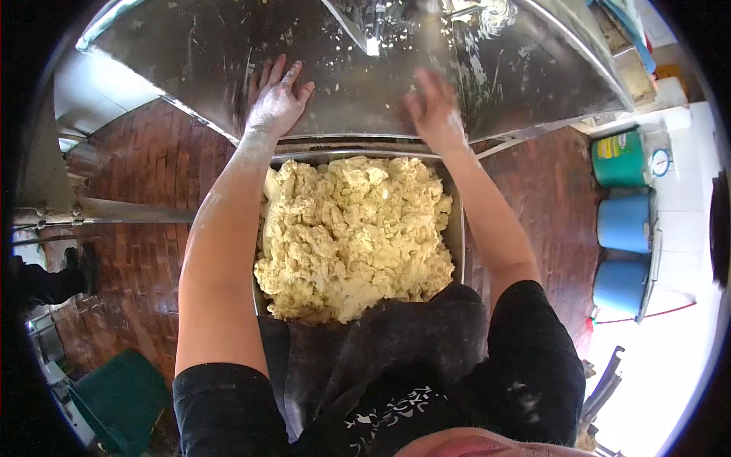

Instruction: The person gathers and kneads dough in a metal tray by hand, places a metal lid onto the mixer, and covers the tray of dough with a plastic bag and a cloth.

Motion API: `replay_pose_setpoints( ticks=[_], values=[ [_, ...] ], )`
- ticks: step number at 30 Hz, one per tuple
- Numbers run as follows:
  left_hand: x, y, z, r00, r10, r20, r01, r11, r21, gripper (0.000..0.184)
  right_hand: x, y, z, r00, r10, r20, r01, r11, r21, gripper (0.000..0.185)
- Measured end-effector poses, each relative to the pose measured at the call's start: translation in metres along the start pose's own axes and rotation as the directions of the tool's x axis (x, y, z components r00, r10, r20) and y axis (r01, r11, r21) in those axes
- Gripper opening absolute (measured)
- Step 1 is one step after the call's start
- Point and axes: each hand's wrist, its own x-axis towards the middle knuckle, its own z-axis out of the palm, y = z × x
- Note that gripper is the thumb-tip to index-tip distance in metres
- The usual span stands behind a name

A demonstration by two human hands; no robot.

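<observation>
My left hand [279, 100], dusted with flour, rests on the dark metal table [350, 107] near its front edge, fingers apart and nothing held. To its right, my right hand [436, 110] is over the same table, blurred by motion, its fingers apart and empty. Below both hands, a metal tub [459, 251] holds a large heap of lumpy, pale yellow dough [358, 236]. Toward the top of the table lie a scraper-like metal piece [352, 29] and a whitish smear of dough [496, 17]. Small crumbs are scattered over the tabletop.
Green [615, 158] and blue buckets [624, 221] stand along the right wall. A dark green bin [122, 400] is at the lower left. A metal bar [137, 211] crosses at left, above the brick floor [145, 167]. Another person's leg [46, 282] shows at the left edge.
</observation>
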Motion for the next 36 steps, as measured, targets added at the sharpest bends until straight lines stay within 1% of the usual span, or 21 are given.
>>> replay_pose_setpoints(
  ticks=[1, 4, 7, 10, 13, 14, 15, 17, 18, 20, 21, 23, 25, 27, 28, 30, 32, 33, 34, 35, 36],
  values=[
    [0.001, 0.0, 0.0, 1.0, -0.005, 0.008, 0.005, 1.0, -0.015, 0.062, 0.008, 0.029, 0.025, 0.982, 0.147, -0.116, -0.165, 0.973, -0.161, 0.065],
    [0.003, -0.004, 0.001, 1.0, -0.019, 0.022, 0.019, 0.999, -0.031, 0.061, 0.053, 0.06, 0.061, 0.941, 0.31, -0.136, -0.338, 0.88, -0.333, 0.077],
    [0.0, 0.0, 0.0, 1.0, -0.02, 0.011, 0.021, 0.999, -0.047, 0.061, 0.126, 0.079, 0.102, 0.92, 0.266, -0.287, -0.326, 0.927, -0.186, 0.08],
    [0.0, 0.0, -0.005, 0.999, -0.014, 0.034, 0.015, 0.999, -0.029, 0.063, 0.191, 0.085, 0.124, 0.966, 0.017, -0.26, -0.056, 0.988, -0.143, 0.079],
    [-0.001, -0.001, -0.003, 0.999, -0.022, 0.049, 0.024, 0.999, -0.049, 0.065, 0.206, 0.069, 0.112, 0.993, -0.083, -0.084, 0.058, 0.96, -0.274, 0.071],
    [-0.001, -0.001, -0.003, 0.999, -0.028, 0.045, 0.031, 0.997, -0.069, 0.065, 0.203, 0.077, 0.118, 0.998, -0.063, 0.004, 0.063, 0.997, 0.037, 0.067],
    [0.0, -0.001, -0.002, 0.999, -0.023, 0.039, 0.026, 0.996, -0.08, 0.064, 0.195, 0.084, 0.125, 0.993, -0.073, 0.094, 0.037, 0.939, 0.341, 0.062],
    [0.0, -0.005, 0.005, 0.999, -0.021, 0.027, 0.024, 0.995, -0.102, 0.064, 0.173, 0.067, 0.118, 0.954, -0.221, 0.201, 0.13, 0.914, 0.384, 0.05],
    [0.001, -0.005, 0.002, 0.999, -0.021, 0.031, 0.024, 0.996, -0.086, 0.064, 0.136, 0.04, 0.1, 0.916, -0.317, 0.245, 0.291, 0.947, 0.135, 0.043],
    [0.0, -0.002, -0.002, 0.999, -0.024, 0.045, 0.027, 0.998, -0.063, 0.064, 0.088, 0.001, 0.069, 0.828, -0.52, 0.212, 0.459, 0.844, 0.277, 0.039],
    [0.0, -0.004, 0.002, 0.999, -0.022, 0.036, 0.024, 0.997, -0.068, 0.064, 0.072, -0.017, 0.044, 0.873, -0.407, 0.269, 0.342, 0.903, 0.26, 0.038],
    [0.0, -0.006, 0.001, 0.999, -0.034, 0.024, 0.036, 0.996, -0.081, 0.064, 0.059, -0.045, -0.001, 0.912, -0.168, 0.375, 0.094, 0.973, 0.209, 0.039],
    [-0.003, -0.003, 0.0, 0.999, -0.029, 0.029, 0.031, 0.995, -0.091, 0.064, 0.098, -0.021, -0.008, 0.961, 0.076, 0.265, -0.15, 0.951, 0.271, 0.061],
    [-0.003, -0.003, -0.003, 0.999, -0.024, 0.03, 0.027, 0.995, -0.093, 0.063, 0.123, -0.008, -0.008, 0.954, 0.143, 0.263, -0.253, 0.855, 0.453, 0.072],
    [-0.004, -0.002, -0.002, 0.999, -0.027, 0.029, 0.03, 0.995, -0.1, 0.063, 0.133, 0.008, -0.008, 0.882, 0.092, 0.463, -0.376, 0.731, 0.57, 0.078],
    [-0.002, -0.004, 0.0, 0.999, -0.03, 0.021, 0.032, 0.994, -0.104, 0.063, 0.141, 0.024, -0.01, 0.799, 0.076, 0.597, -0.544, 0.514, 0.663, 0.082],
    [-0.002, -0.004, 0.001, 0.999, -0.038, 0.019, 0.04, 0.994, -0.104, 0.062, 0.148, 0.028, -0.004, 0.809, 0.228, 0.542, -0.587, 0.365, 0.723, 0.081],
    [-0.002, -0.004, 0.002, 0.999, -0.038, 0.023, 0.041, 0.994, -0.105, 0.062, 0.153, 0.031, 0.0, 0.863, 0.334, 0.379, -0.496, 0.423, 0.758, 0.071],
    [-0.002, -0.005, 0.001, 0.999, -0.039, 0.023, 0.042, 0.994, -0.105, 0.062, 0.153, 0.011, -0.005, 0.881, 0.466, 0.084, -0.385, 0.603, 0.698, 0.043],
    [-0.001, -0.005, -0.001, 0.999, -0.038, 0.024, 0.041, 0.993, -0.107, 0.062, 0.162, 0.004, -0.015, 0.916, 0.361, -0.175, -0.214, 0.809, 0.547, 0.035],
    [-0.002, -0.004, -0.001, 0.999, -0.035, 0.029, 0.038, 0.993, -0.112, 0.062, 0.169, -0.003, -0.022, 0.926, 0.198, -0.321, -0.061, 0.918, 0.393, 0.031]
  ],
)
